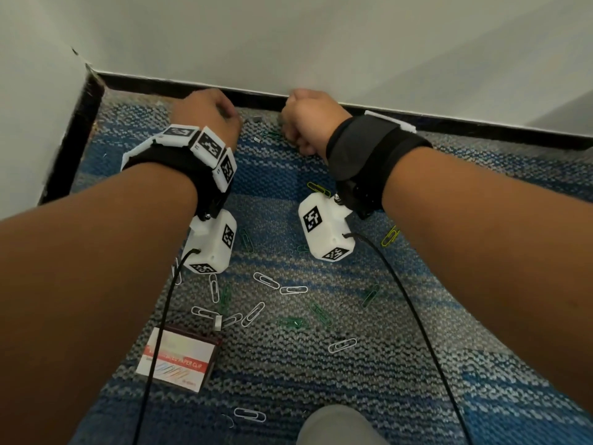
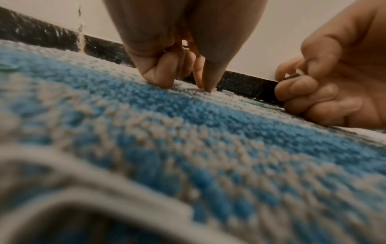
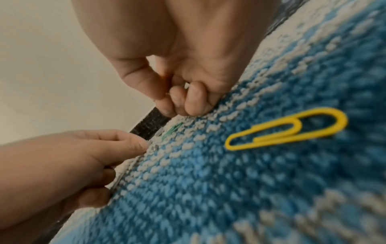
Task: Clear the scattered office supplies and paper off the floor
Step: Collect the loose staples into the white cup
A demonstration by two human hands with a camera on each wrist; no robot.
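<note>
Paper clip box (image 1: 178, 356), scattered clips (image 1: 264, 280), carpet (image 1: 369, 374)

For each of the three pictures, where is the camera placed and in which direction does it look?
Head: worn high, looks down at carpet, clip box, both forearms, left hand, right hand.
Left wrist: low over the carpet, faces the baseboard; own fingers touch the pile.
Right wrist: low, faces the wall; own curled fingers, yellow paperclip.
Shared: each wrist view shows the other hand.
</note>
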